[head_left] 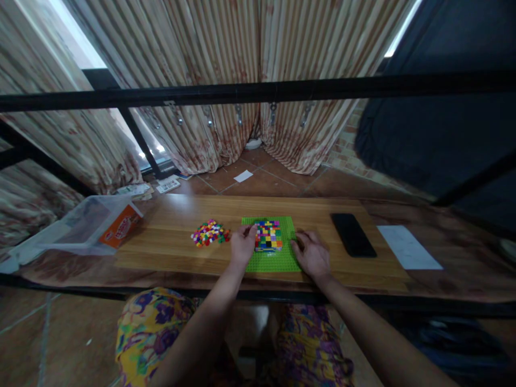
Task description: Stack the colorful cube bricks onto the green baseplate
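Note:
A green studded baseplate [288, 262] lies on the wooden board in front of me. On it stands a low block of multicoloured toy bricks [269, 235], packed closely together. My left hand [243, 248] is at the block's left side, its thumb and fingers closed together by the upper left corner. Whatever those fingers hold, if anything, is too small to make out. Over the baseplate's right edge, my right hand [312, 255] rests with loosely bent fingers, thumb and forefinger slightly apart. To the left is a heap of small loose bricks [209, 233] in many colours.
The wooden board [169, 215] spans the low table. A clear plastic bin [86, 220] with an orange label stands at the far left. On the right lie a black phone [353, 235] and a white sheet [409, 247]. A black bar [242, 92] crosses beyond the table, before curtains.

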Tool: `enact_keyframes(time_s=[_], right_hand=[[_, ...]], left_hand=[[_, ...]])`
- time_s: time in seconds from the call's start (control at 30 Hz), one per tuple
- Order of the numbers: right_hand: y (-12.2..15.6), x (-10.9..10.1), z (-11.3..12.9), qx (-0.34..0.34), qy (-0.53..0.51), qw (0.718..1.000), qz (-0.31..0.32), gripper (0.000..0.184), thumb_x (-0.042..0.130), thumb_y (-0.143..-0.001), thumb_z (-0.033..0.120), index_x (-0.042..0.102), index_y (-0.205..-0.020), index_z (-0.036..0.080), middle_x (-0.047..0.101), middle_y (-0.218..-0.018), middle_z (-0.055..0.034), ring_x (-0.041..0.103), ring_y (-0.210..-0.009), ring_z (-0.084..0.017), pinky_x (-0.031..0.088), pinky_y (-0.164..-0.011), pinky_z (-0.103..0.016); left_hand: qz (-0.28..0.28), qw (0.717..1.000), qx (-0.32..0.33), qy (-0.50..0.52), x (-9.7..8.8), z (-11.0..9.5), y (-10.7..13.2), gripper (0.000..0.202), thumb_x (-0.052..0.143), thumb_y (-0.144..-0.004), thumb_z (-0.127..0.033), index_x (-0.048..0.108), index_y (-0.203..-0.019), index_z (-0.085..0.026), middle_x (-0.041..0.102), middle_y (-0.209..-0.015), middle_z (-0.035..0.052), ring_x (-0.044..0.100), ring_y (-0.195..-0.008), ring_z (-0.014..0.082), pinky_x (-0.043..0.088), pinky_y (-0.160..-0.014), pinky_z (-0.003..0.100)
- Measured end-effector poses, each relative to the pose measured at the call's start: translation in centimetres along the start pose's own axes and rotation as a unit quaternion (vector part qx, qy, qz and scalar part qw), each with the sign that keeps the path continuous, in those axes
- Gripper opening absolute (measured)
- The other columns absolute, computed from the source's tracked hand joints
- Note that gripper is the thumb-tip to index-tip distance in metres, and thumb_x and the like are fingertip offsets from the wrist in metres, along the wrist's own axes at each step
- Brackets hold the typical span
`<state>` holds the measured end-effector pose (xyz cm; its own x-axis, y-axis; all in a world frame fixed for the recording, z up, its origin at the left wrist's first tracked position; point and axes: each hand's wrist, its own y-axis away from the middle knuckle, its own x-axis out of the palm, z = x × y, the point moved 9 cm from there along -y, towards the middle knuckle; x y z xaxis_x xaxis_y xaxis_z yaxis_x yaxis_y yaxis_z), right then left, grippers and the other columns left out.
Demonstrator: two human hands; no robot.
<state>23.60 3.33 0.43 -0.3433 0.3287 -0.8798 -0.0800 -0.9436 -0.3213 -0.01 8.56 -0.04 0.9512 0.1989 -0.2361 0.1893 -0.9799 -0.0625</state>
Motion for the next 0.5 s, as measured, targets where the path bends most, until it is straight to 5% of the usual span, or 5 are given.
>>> enact_keyframes(time_s=[0.5], right_hand=[[0.1,0.3,-0.2,0.004,0.007,1.0,-0.001,0.03,0.048,-0.091,0.04,0.065,-0.112,0.026,0.061,-0.112,-0.0063,0.06,-0.095,-0.021,0.048,-0.081,-0.033]], left_hand=[[-0.027,0.998,-0.028,0.052,0.5,1.9,-0.5,0.023,0.065,-0.077,-0.034,0.071,-0.085,-0.014,0.073,-0.081,0.0059,0.066,-0.072,0.0152,0.052,-0.066,0.025]])
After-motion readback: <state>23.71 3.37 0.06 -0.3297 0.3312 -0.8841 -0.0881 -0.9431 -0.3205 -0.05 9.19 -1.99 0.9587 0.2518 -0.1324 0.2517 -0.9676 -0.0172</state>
